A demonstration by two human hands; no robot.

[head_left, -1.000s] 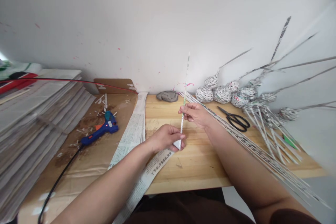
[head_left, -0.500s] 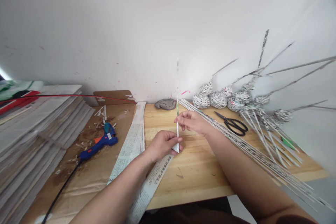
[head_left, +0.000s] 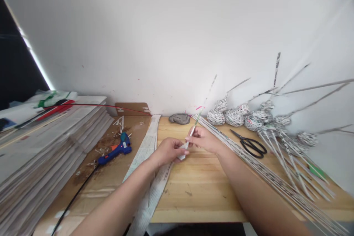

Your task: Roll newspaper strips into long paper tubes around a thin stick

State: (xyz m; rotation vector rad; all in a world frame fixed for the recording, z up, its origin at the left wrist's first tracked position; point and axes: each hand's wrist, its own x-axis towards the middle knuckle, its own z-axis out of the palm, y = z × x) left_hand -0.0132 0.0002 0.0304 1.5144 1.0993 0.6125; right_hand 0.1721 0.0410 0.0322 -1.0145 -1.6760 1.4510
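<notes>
Our left hand pinched the newspaper strip, which trailed to the desk's front edge; mid-desk, our right hand gripped the paper tube, tipped rightward from upright 0.5 s earlier, so winding apparently continued.

The thin paper stick near the centre is white with a green stretch and grey flecks, and below it a newspaper strip shows pale grey, lined with dark print. Over at left I see a glue gun in deep blue with a teal nose and orange trigger, on brown cardboard blotched darker. At right, the woven paper gourds are white, speckled black with red touches; the scissors are black. Pink spots dot the white wall above the yellowish, grained wooden tabletop.
</notes>
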